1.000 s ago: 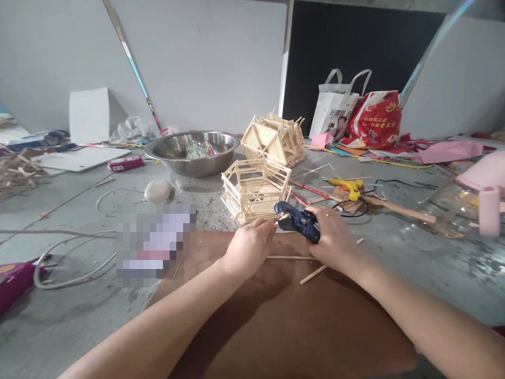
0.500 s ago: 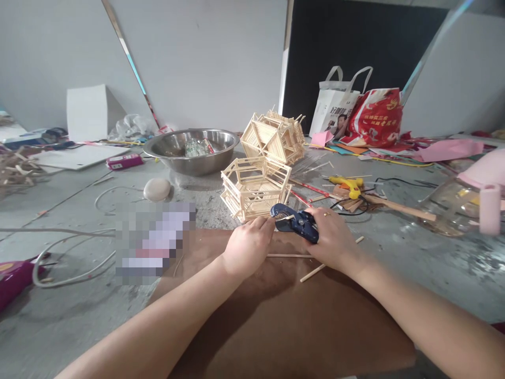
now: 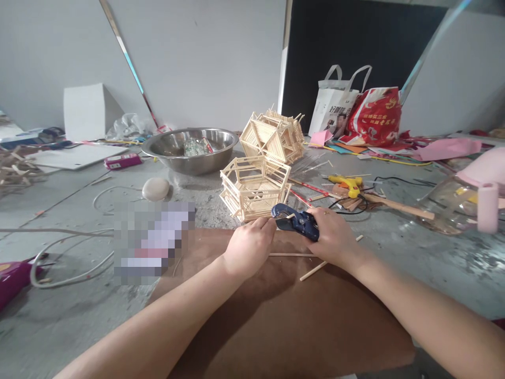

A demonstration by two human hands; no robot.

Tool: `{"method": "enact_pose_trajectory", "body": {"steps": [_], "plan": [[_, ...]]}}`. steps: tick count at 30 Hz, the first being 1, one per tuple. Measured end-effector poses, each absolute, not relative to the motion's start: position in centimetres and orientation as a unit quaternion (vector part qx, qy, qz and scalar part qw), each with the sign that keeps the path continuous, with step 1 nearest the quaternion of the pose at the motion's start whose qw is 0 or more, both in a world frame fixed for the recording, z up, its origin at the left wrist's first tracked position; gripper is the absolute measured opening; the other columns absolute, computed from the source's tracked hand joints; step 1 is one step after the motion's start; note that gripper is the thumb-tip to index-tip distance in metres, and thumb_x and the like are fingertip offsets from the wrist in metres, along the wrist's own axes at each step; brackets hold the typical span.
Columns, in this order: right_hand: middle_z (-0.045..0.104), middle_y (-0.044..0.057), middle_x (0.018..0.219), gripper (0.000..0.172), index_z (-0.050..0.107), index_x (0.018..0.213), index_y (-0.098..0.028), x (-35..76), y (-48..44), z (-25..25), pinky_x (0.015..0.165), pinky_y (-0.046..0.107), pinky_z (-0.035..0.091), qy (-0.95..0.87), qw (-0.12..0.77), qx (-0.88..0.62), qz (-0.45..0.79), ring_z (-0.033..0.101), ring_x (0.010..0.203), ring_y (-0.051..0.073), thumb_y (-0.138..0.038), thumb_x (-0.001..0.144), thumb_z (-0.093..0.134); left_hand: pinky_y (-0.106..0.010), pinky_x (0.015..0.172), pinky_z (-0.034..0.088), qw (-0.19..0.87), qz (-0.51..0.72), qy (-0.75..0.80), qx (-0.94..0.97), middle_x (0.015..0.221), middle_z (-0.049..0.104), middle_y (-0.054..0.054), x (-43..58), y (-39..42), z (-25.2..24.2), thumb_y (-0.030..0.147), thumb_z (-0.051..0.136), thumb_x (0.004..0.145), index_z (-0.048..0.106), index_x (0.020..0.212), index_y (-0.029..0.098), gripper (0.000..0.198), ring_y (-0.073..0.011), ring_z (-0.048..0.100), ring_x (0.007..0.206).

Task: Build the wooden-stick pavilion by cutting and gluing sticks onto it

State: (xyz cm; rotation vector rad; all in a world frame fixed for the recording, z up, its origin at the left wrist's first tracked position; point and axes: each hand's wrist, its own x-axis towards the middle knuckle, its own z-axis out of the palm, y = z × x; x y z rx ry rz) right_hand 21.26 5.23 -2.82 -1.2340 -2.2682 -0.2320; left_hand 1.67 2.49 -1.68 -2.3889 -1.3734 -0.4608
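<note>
My right hand (image 3: 333, 237) grips a blue pipe cutter (image 3: 302, 223) with a hooked jaw and a dark blade. Between its jaws shows the end of a thin wooden stick (image 3: 291, 216). My left hand (image 3: 252, 245) is closed beside the jaws, fingers pinched on that stick, most of which is hidden. Two more sticks lie on the brown board (image 3: 284, 326) below my hands: a thin one (image 3: 292, 255) and a slanting one (image 3: 313, 271). Just beyond stands an open-topped wooden stick frame (image 3: 256, 184), with a larger stick structure (image 3: 272, 137) behind it.
A steel basin (image 3: 193, 158) sits back left. A yellow glue gun (image 3: 349, 184) and wood scraps lie to the right, near a clear jug with a pink lid (image 3: 483, 173). Bags (image 3: 374, 116) stand at the wall. A white cable (image 3: 71, 281) loops at left.
The cutter's blade has come up nearer the hooked jaw, narrowing the gap around the stick. Both hands stay in nearly the same place.
</note>
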Motion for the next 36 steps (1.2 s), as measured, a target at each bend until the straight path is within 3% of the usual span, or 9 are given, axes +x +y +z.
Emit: {"method": "enact_pose_trajectory", "body": {"steps": [23, 29, 36], "plan": [[0.062, 0.006, 0.076, 0.023, 0.049, 0.087, -0.018, 21.61, 5.09, -2.35, 0.06, 0.028, 0.038, -0.836, 0.229, -0.499, -0.022, 0.059, 0.071, 0.022, -0.031, 0.068, 0.047, -0.021, 0.06, 0.044, 0.091, -0.24, -0.502, -0.826, 0.071, 0.059, -0.003, 1.95, 2.17, -1.69, 0.021, 0.037, 0.082, 0.058, 0.082, 0.017, 0.021, -0.0124, 0.057, 0.067], [0.062, 0.005, 0.069, 0.019, 0.049, 0.083, -0.019, 21.82, 5.18, -2.3, 0.055, 0.026, 0.037, -0.841, 0.209, -0.498, -0.023, 0.058, 0.064, 0.021, -0.026, 0.066, 0.048, -0.022, 0.065, 0.043, -0.034, -0.305, -0.487, -0.818, 0.075, 0.062, -0.005, 1.69, 2.58, -1.61, 0.025, 0.039, 0.081, 0.059, 0.091, 0.016, 0.024, -0.0126, 0.056, 0.071], [0.062, 0.004, 0.071, 0.022, 0.049, 0.085, -0.019, 21.98, 5.54, -2.64, 0.055, 0.026, 0.037, -0.825, 0.232, -0.513, -0.038, 0.059, 0.066, 0.021, -0.029, 0.066, 0.049, -0.017, 0.052, 0.035, -0.175, -0.386, -0.491, -0.761, 0.056, 0.047, 0.003, 1.73, 2.85, -1.6, 0.028, 0.04, 0.08, 0.054, 0.073, 0.016, 0.02, -0.0071, 0.042, 0.054]]}}
